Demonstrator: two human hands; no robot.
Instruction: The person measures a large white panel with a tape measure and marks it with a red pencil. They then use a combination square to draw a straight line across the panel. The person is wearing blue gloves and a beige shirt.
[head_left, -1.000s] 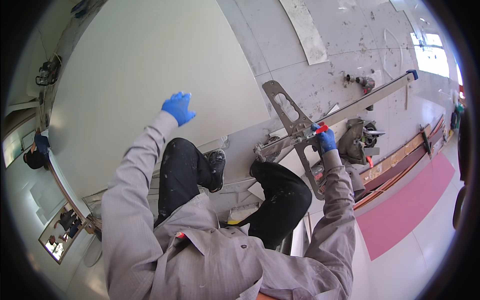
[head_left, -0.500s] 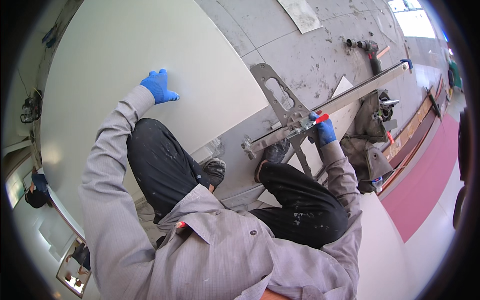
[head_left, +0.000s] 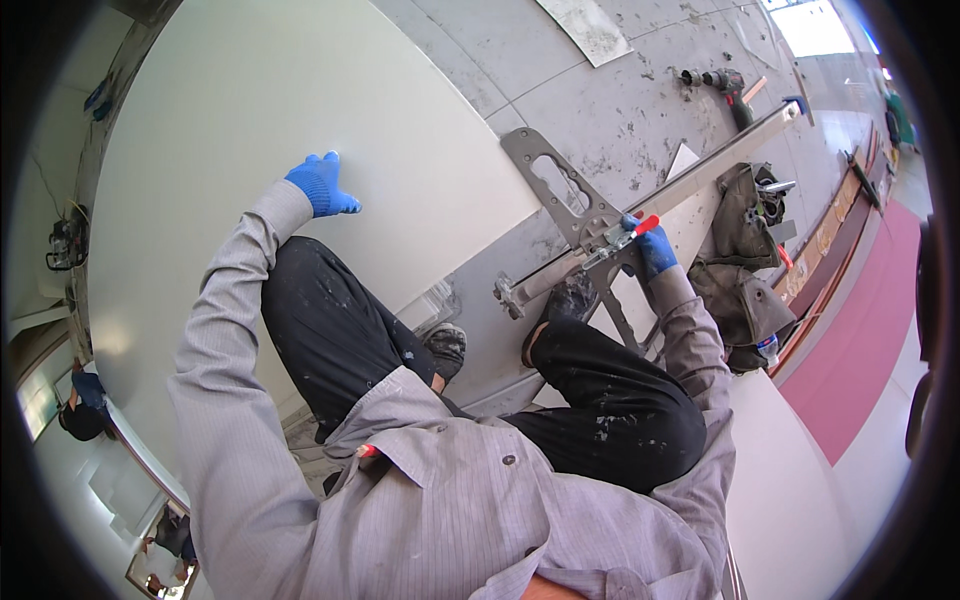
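Note:
My left hand [head_left: 323,186], in a blue glove, is open with its fingers spread on the large off-white panel [head_left: 250,90]. At the panel's right corner lies a grey metal bracket [head_left: 582,228] with cut-out slots, mounted across a long metal rail [head_left: 720,168]. A red-handled toggle clamp [head_left: 647,225] sits on the bracket beside the rail. My right hand [head_left: 656,250], also gloved in blue, is closed around the bracket's side just under the red handle. Some of its fingers are hidden behind the metal.
Beyond the rail, a cordless drill [head_left: 728,88] lies on the dusty grey floor. A brown tool bag [head_left: 735,295] with tools stands right of my right arm. Boards and strips [head_left: 850,225] run along the right. Another person [head_left: 80,405] is at the far left edge.
The view has turned slightly. Both hands keep nearly the same places, left on the panel and right at the bracket; the bracket and rail show little movement.

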